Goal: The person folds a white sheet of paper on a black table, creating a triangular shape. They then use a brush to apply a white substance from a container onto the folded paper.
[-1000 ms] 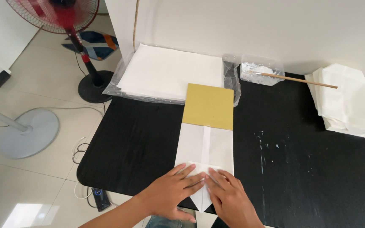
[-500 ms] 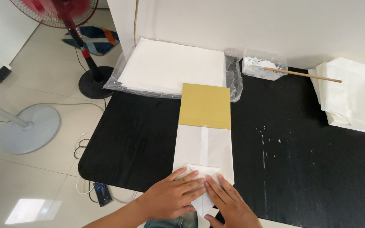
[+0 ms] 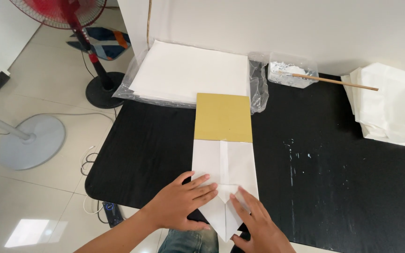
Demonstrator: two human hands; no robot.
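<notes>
While pressing flat at the lower centre of the frame: left hand (image 3: 183,204) palm down, fingers spread wide over the near left part of the folded white paper (image 3: 225,173); right hand (image 3: 254,225) likewise flat, fingers stretched loosely along the right slanted fold, gripping nothing. Paper lying lengthwise on the black table (image 3: 333,178), its far end tucked around or against a mustard-yellow card (image 3: 223,117) at frame centre; exact overlap hard to tell. Judged well along: long sides already folded to a centre seam, near end already brought to a point by two diagonal folds, point hanging just past the table edge. Probably left: creasing those diagonals firmly and closing the pointed flap, perhaps with paste. Upper centre: stack of flat white sheets (image 3: 191,72) on clear plastic wrap. Upper right of centre: small clear tub (image 3: 290,75) of white paste with a thin wooden stick (image 3: 338,82) resting in it. Far right: pile of finished folded white pieces (image 3: 387,105), well apart from the hands. Upper left: red fan (image 3: 62,9) on the tiled floor.
</notes>
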